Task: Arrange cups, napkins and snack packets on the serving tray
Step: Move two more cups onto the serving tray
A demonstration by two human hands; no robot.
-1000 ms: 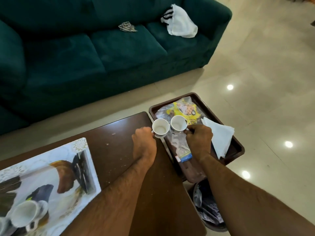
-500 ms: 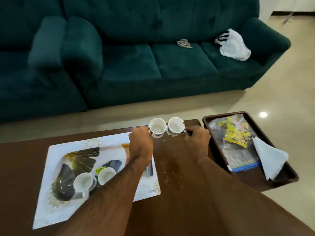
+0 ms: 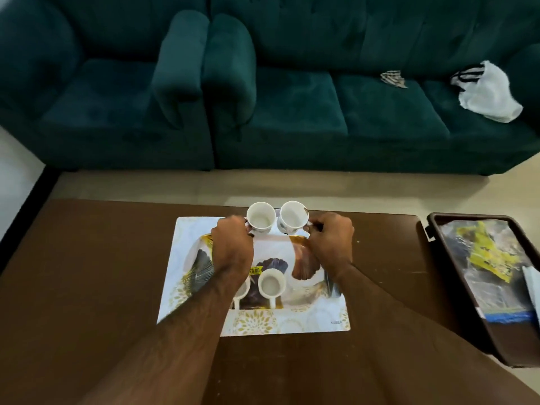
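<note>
My left hand (image 3: pixel 232 247) grips the handle of a white cup (image 3: pixel 260 218). My right hand (image 3: pixel 331 241) grips the handle of a second white cup (image 3: pixel 293 216). Both cups hang upright, side by side, over the far edge of the white patterned serving tray (image 3: pixel 309 314) on the brown table (image 3: pixel 87 273). Two more white cups stand on that tray: one (image 3: pixel 271 285) in full view, the other (image 3: pixel 242 290) partly hidden under my left forearm. Snack packets (image 3: pixel 485 255) and a white napkin (image 3: pixel 532 280) lie in a brown tray (image 3: pixel 467 290) at the right.
A dark green sofa (image 3: pixel 292 97) runs along the far side of the table, with a white bag (image 3: pixel 488 93) and a small striped cloth (image 3: pixel 393 78) on its seat. Pale floor (image 3: pixel 204 185) lies between sofa and table. The brown tray overhangs the table's right end.
Both hands carried their cups left, from above the brown tray across the table to the far edge of the patterned tray. The view swung left with them.
</note>
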